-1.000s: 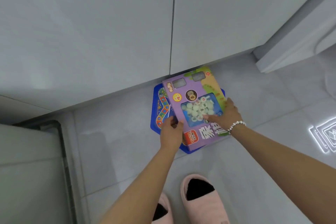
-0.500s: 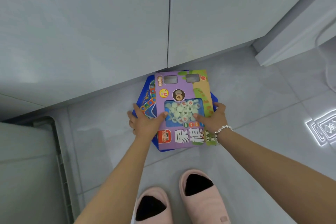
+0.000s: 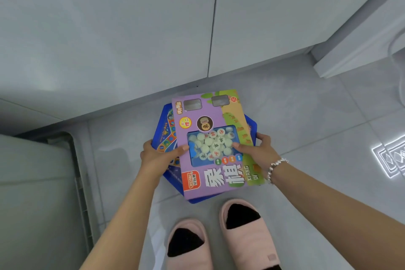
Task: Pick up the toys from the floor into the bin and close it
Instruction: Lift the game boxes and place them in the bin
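Note:
A purple chess-set box [image 3: 210, 116] with a clear window of pale round pieces lies on top of a blue hexagonal game board [image 3: 164, 131]. I hold the two as a stack above the floor. My left hand [image 3: 156, 155] grips the stack's left edge, thumb on the purple box, fingers under the blue board. My right hand [image 3: 255, 151] grips the right edge, thumb on the window, a bead bracelet on the wrist. The grey bin [image 3: 74, 160] shows at the left frame edge, its inside hidden.
White cabinet doors [image 3: 153, 28] rise right behind the stack. A white panel [image 3: 361, 35] juts out at the right. My feet in pink slippers [image 3: 247, 232] stand on the grey tiled floor [image 3: 317, 127]. A bright light pattern [image 3: 390, 158] lies on the tiles at the right.
Both hands slid to the stack's sides and lifted the purple box and blue board off the floor, drawing them away from the cabinet toward me.

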`<move>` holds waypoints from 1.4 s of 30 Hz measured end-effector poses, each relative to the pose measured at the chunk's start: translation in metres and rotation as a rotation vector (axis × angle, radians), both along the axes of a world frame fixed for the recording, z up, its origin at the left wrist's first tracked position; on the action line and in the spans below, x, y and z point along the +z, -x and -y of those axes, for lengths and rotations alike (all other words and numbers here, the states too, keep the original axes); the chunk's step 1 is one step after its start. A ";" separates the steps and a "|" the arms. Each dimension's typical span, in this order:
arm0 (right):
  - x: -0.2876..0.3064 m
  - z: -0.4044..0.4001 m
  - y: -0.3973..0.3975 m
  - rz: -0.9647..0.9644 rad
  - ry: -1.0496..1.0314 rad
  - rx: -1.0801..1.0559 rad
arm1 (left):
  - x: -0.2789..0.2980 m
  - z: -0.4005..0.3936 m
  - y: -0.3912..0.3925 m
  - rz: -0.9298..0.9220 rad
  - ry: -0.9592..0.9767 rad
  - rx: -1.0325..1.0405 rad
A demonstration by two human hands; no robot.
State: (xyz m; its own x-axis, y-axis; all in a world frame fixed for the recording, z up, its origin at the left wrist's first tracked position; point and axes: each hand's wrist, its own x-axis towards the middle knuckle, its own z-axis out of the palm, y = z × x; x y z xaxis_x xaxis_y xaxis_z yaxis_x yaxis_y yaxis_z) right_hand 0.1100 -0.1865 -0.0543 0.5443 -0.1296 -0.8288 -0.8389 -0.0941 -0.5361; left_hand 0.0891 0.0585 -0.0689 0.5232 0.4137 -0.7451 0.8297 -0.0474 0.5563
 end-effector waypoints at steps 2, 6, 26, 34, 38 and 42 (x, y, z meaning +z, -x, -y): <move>0.007 -0.008 0.003 0.030 -0.042 0.009 | 0.009 -0.005 0.008 0.051 0.027 0.039; 0.027 -0.021 0.006 0.106 -0.060 0.049 | 0.040 -0.016 0.020 0.132 0.065 0.106; 0.295 -0.116 0.042 0.391 0.052 0.637 | 0.289 -0.099 0.144 0.430 0.001 0.308; 0.346 -0.217 0.116 0.456 -0.046 0.832 | 0.336 -0.177 0.264 0.441 -0.115 0.493; 0.333 -0.274 0.152 0.463 -0.115 0.970 | 0.334 -0.203 0.322 0.424 -0.115 0.662; 0.317 -0.318 0.179 0.499 -0.159 1.159 | 0.312 -0.221 0.364 0.393 -0.080 0.860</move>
State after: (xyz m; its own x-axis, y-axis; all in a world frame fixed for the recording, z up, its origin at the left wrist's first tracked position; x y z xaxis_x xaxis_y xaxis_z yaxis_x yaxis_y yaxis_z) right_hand -0.0685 0.1317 0.2630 0.5276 0.7114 -0.4642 -0.0129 -0.5397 -0.8418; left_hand -0.2753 0.2796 0.2428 0.2226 0.8160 -0.5335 0.3521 0.4430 0.8245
